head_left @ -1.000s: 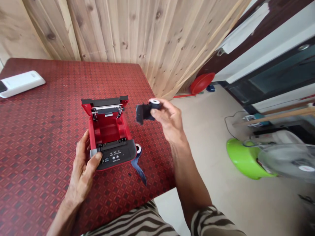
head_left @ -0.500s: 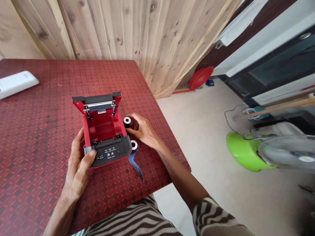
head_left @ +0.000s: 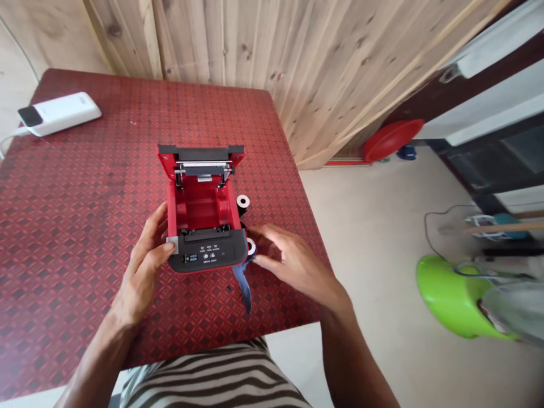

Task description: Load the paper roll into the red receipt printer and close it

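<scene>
A small red and black printer (head_left: 203, 218) sits on the red patterned table (head_left: 76, 192) with its lid open and its red bay showing nothing inside. My left hand (head_left: 147, 263) grips its left front corner, thumb on the grey latch. A dark roll with a white core (head_left: 242, 203) stands on the table just right of the printer. A second dark roll (head_left: 250, 247) lies nearer me, with a dark strip trailing toward the table edge. My right hand (head_left: 289, 260) is at this nearer roll, fingers curled around it.
A white power bank (head_left: 59, 113) with a cable lies at the table's far left. A wooden plank wall stands behind. On the floor to the right are a red basin (head_left: 391, 139), a green basin (head_left: 454, 297) and loose cables.
My right hand has set the roll it was holding down beside the printer and moved back to the nearer roll. My view has shifted to the left. The left hand still holds the printer.
</scene>
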